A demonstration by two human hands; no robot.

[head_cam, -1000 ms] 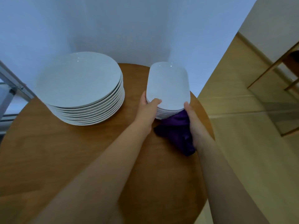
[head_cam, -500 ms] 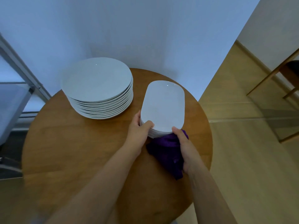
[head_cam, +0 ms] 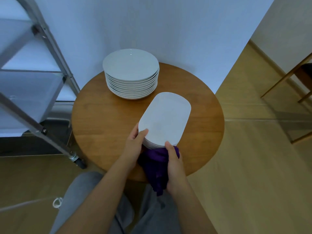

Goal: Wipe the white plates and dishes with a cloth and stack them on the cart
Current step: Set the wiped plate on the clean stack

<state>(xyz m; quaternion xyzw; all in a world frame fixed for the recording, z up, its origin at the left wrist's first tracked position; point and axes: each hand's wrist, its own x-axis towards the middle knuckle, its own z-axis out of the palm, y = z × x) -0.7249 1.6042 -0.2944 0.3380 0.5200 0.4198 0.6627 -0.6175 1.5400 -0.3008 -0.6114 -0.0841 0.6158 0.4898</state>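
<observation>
A stack of white rectangular dishes [head_cam: 166, 118] is lifted off the round wooden table [head_cam: 104, 125], tilted away from me. My left hand [head_cam: 135, 142] grips the stack's near left edge, thumb on top. My right hand [head_cam: 173, 159] holds the near right edge, thumb on the rim, and also holds a purple cloth [head_cam: 154, 166] that hangs below the dishes. A tall stack of round white plates [head_cam: 131, 73] sits at the table's far side. The metal cart [head_cam: 32, 92] stands to the left.
A white wall lies behind the table. Wooden floor spreads to the right, where thin chair legs [head_cam: 285, 78] stand. The cart's caster wheel [head_cam: 76, 160] is close to the table's left edge. My grey trouser legs [head_cam: 81, 196] are below.
The stack of rectangular dishes has come toward me and risen off the table in both hands. The view has pulled back, and the cart now shows on the left.
</observation>
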